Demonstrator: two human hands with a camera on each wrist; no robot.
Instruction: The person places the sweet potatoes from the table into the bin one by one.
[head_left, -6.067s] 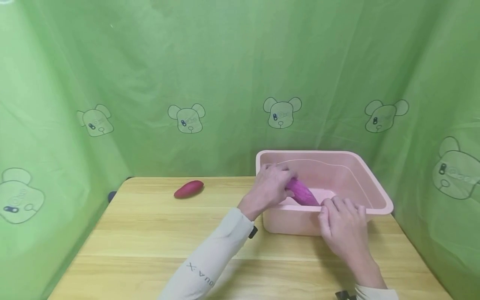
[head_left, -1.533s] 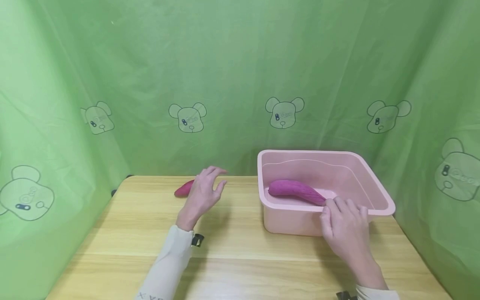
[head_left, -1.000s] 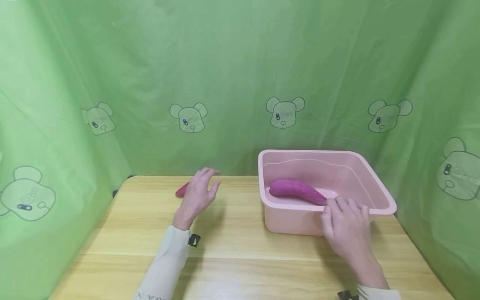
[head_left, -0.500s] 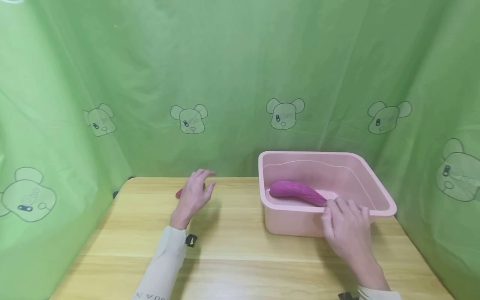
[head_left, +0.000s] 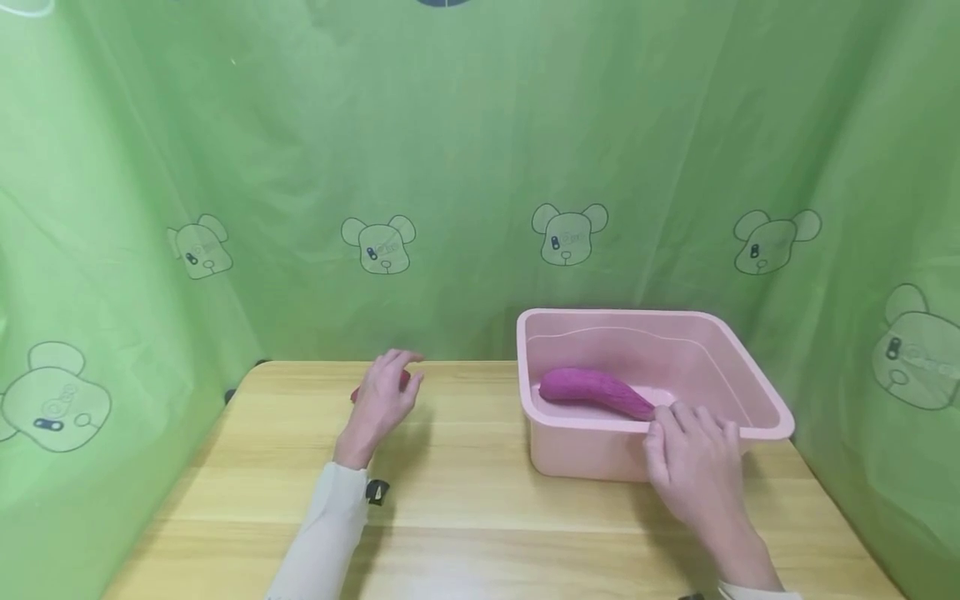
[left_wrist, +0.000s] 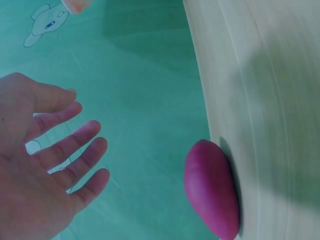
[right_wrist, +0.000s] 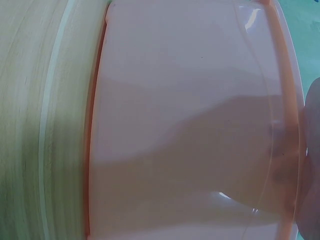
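Observation:
My left hand (head_left: 380, 398) hovers over a small dark-pink sweet potato (head_left: 356, 394) at the table's far left, hiding most of it in the head view. In the left wrist view, a gap shows between the spread, slightly bent fingers (left_wrist: 85, 155) and the sweet potato (left_wrist: 211, 187). Over on the right, the fingers of my right hand (head_left: 697, 467) curl over the near rim of a pink plastic basin (head_left: 585, 450). A long, curved purple vegetable (head_left: 592, 389), shaped like an eggplant, lies inside, one end by the right fingertips. The right wrist view shows mainly the basin's outer wall (right_wrist: 185, 100).
The wooden table (head_left: 465, 500) has its back edge close to a green curtain (head_left: 450, 150) printed with bear heads. Curtain also hangs at both sides. The basin takes up the table's back right corner area.
Earlier my left hand held the purple vegetable in the basin; it has let go and moved left over the sweet potato, drifting slightly further left lately. The right hand stays on the rim.

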